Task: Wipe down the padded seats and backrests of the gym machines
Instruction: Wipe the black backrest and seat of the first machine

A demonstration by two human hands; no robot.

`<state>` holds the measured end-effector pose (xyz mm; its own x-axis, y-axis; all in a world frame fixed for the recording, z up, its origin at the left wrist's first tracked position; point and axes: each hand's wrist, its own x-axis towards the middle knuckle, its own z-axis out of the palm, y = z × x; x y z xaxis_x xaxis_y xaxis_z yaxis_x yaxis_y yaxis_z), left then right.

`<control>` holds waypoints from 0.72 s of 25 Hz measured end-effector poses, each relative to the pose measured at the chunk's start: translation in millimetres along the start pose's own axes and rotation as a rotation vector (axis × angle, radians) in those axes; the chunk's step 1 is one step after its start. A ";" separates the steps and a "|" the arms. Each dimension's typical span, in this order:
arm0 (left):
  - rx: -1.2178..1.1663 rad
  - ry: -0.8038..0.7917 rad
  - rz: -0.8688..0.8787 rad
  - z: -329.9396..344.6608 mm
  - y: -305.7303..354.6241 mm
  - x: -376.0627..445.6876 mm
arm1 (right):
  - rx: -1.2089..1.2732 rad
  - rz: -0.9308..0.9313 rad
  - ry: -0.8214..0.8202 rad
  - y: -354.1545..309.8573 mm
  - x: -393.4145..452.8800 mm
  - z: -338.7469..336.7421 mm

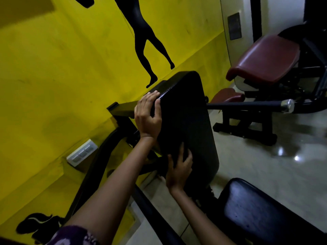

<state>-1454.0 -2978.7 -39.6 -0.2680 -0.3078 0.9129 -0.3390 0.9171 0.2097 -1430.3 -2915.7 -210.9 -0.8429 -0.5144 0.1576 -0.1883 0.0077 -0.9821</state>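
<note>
Fingers (154, 96) of the left hand (147, 117) curl over the black backrest (185, 121) edge at 10 o'clock; the right hand (179, 167) grips dark cloth, seemingly, at 6 o'clock. Mid-wipe; next, sweep upward.

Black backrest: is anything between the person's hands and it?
Nothing visible. The left hand grips the backrest at its upper left edge, and the right hand rests on its lower edge. Any cloth is too dark to tell.

Purple patterned sleeve (74, 235), bare forearms
</note>
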 end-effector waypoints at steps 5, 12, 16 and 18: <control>0.173 -0.114 0.061 -12.2 8.3 8.4 | 0.178 0.541 0.021 5.5 33.5 -4.9; 0.824 -0.786 0.229 -4.5 46.4 47.0 | 0.172 0.251 0.076 2.9 16.2 -2.4; 0.771 -0.953 0.281 2.2 39.7 73.5 | 0.244 0.713 0.009 16.7 63.2 -7.1; 0.754 -0.879 0.304 2.9 34.4 67.5 | 0.204 0.526 0.039 -9.5 67.7 -8.3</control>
<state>-1486.3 -2968.6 28.2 -0.8539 -0.4413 0.2758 -0.5196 0.6932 -0.4996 -1489.8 -2943.5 -190.1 -0.8157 -0.4539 -0.3586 0.3604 0.0862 -0.9288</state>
